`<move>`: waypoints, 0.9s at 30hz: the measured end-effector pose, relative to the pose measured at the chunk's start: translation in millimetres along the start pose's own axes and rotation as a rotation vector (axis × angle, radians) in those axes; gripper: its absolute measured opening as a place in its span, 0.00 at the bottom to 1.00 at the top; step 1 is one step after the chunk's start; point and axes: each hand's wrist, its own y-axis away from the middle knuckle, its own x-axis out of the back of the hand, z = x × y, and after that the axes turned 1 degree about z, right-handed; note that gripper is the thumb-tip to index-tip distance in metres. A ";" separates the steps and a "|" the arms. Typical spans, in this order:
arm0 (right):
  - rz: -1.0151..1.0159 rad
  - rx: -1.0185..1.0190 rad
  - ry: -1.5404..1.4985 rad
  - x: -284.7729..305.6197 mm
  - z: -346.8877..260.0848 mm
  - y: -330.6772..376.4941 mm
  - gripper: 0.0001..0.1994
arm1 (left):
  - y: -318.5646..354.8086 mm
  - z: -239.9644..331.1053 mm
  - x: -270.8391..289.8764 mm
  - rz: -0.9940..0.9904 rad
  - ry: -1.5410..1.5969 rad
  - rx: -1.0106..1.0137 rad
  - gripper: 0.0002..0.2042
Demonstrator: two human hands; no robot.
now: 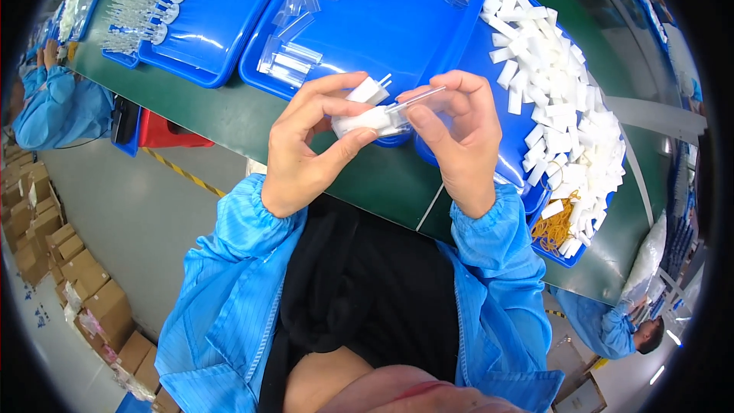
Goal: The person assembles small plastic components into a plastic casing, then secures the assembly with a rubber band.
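Both hands meet above the near edge of the middle blue tray. My left hand (304, 141) is closed, thumb and fingers pinching a white rectangular piece (359, 120). A second white block (369, 91), with thin pale prongs at its end, sticks up between the same fingers. My right hand (465, 138) pinches a clear, flat-sided plastic piece (419, 98) between thumb and fingers. The clear piece's left end meets the white piece; whether one sits inside the other I cannot tell.
The middle blue tray (359, 38) holds clear plastic pieces. White blocks (562, 107) are heaped in the right tray, by tan rubber bands (552, 229). Clear pronged parts (149, 8) fill the left trays. A red bin (164, 131) and cardboard boxes (107, 310) stand left; co-workers sit both sides.
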 end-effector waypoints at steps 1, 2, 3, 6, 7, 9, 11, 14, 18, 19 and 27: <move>0.000 0.005 -0.005 0.5 2.0 1.3 0.19 | -0.3 0.4 -2.2 0.027 0.003 0.006 0.12; 0.008 0.027 0.000 0.9 3.8 2.8 0.19 | -0.6 1.0 -4.3 0.055 0.009 0.011 0.12; 0.015 0.050 0.004 0.9 4.9 4.2 0.18 | -0.4 1.6 -5.9 0.054 0.004 0.006 0.12; 0.079 0.081 0.011 -2.2 5.9 9.4 0.19 | 0.8 2.4 -10.0 0.057 0.009 0.020 0.11; 0.079 0.087 0.008 -2.9 7.7 10.8 0.19 | 1.4 2.5 -11.3 0.063 -0.005 0.010 0.11; 0.121 0.095 -0.052 -3.7 13.2 13.7 0.19 | 2.3 2.5 -13.1 0.069 -0.024 -0.001 0.11; 0.112 0.106 -0.050 -1.6 17.5 15.7 0.19 | 2.0 2.9 -15.1 0.072 -0.038 0.007 0.10; 0.097 0.106 -0.037 2.7 18.8 16.3 0.20 | 1.3 6.1 -17.3 0.091 -0.088 0.030 0.10; 0.098 0.121 -0.005 5.3 22.2 17.8 0.19 | 0.4 7.1 -14.7 0.035 -0.263 -0.113 0.10; 0.102 0.121 -0.008 6.2 22.1 18.0 0.19 | -0.4 7.6 -13.7 0.007 -0.274 -0.115 0.11; -0.073 0.008 -0.025 21.3 15.2 13.2 0.13 | -3.3 12.1 -15.3 -0.046 -0.417 -0.174 0.17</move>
